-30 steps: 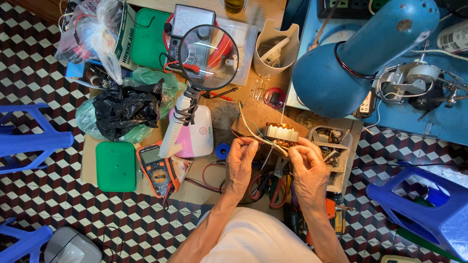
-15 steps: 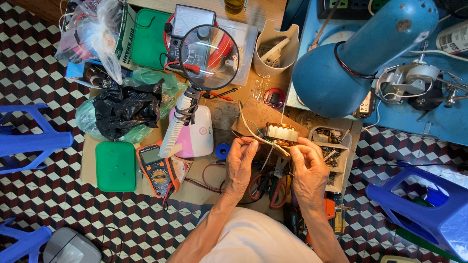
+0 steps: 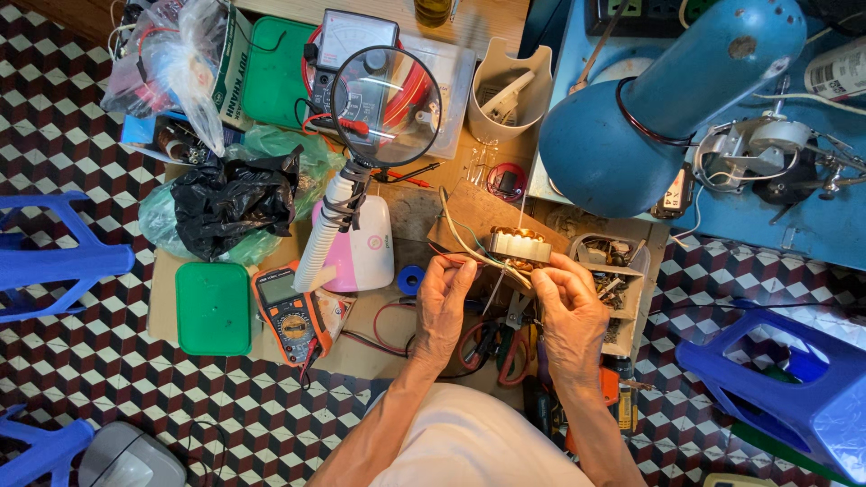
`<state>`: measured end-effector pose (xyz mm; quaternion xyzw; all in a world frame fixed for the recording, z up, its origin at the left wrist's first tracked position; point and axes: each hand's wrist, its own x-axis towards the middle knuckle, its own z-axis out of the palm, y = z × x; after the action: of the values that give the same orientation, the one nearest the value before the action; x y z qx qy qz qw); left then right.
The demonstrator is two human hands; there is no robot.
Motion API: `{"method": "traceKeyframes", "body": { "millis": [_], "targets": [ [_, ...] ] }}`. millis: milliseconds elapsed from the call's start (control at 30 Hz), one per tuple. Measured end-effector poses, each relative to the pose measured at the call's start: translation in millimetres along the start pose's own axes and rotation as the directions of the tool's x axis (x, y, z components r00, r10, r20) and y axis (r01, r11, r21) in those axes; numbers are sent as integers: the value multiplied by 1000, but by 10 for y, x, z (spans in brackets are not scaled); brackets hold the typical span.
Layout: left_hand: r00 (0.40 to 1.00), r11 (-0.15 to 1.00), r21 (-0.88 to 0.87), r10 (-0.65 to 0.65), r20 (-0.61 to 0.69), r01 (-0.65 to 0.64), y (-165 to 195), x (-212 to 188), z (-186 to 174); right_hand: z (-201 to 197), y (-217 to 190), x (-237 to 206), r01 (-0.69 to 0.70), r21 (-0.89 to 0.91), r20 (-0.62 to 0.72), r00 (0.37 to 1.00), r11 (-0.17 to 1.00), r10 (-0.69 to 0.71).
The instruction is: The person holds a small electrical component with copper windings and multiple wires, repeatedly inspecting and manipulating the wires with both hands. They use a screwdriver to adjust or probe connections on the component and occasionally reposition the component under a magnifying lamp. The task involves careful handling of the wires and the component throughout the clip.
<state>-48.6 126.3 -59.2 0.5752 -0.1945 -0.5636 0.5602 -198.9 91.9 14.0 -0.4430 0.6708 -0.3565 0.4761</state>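
A small wound coil with a pale metal core and copper windings (image 3: 519,246) lies on a brown board near the middle of the cluttered bench. My left hand (image 3: 444,302) pinches several thin wires (image 3: 465,248) that lead off the coil's left side. My right hand (image 3: 570,311) has its fingers closed on a fine wire just below the coil's right end. Both hands sit side by side below the coil, above red-handled pliers (image 3: 498,347).
A magnifier lamp (image 3: 386,106) on a pink base stands left of the hands, next to an orange multimeter (image 3: 289,314) and a green box (image 3: 213,308). A big blue lamp hood (image 3: 649,108) lies at the right. A parts tray (image 3: 622,271) sits beside my right hand. Blue plastic stools (image 3: 794,388) flank the bench.
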Motion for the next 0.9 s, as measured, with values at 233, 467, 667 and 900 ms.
{"method": "traceKeyframes", "body": {
  "millis": [233,467,667,900],
  "targets": [
    [1000,1000,-21,-4,6,4,-3,11,2,-8,11,3,-8,58,29,1000,998,6],
    [1000,1000,10,-5,11,5,-14,-2,-14,65,54,-13,39,-59,-17,999,997,-41],
    [1000,1000,13,2,1,-2,-47,-1,-23,82,37,-28,215,-165,-14,975,963,-220],
    [999,998,-37,43,32,-42,63,-36,-61,33,-28,-60,77,-147,-23,996,986,-81]
  ]
}}
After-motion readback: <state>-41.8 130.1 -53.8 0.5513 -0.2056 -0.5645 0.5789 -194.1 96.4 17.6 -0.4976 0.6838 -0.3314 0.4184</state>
